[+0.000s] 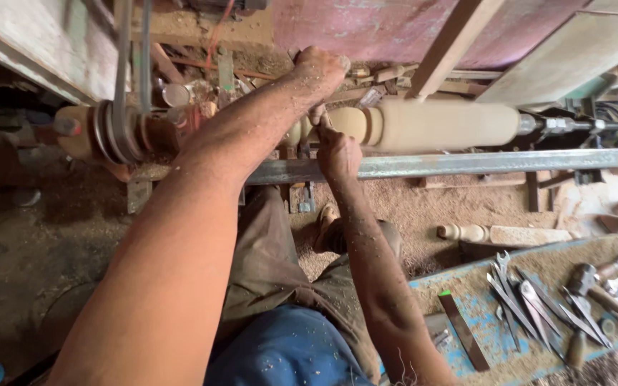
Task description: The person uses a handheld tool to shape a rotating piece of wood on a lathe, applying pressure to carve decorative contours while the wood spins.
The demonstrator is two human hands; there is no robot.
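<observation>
A pale wooden spindle is mounted crosswise in a lathe, with rounded beads cut at its left end. My left hand reaches over the spindle at the beads, fingers closed. My right hand is just below it, resting at the steel rest bar. A thin tool runs between the two hands and meets the wood at the beads. Both hands appear to grip it; its tip is hidden.
A belt-driven pulley sits at the lathe's left end. A blue bench at lower right carries several calipers and wrenches and a hammer. A turned wooden piece lies on the sawdust floor. My sandalled foot is below the bar.
</observation>
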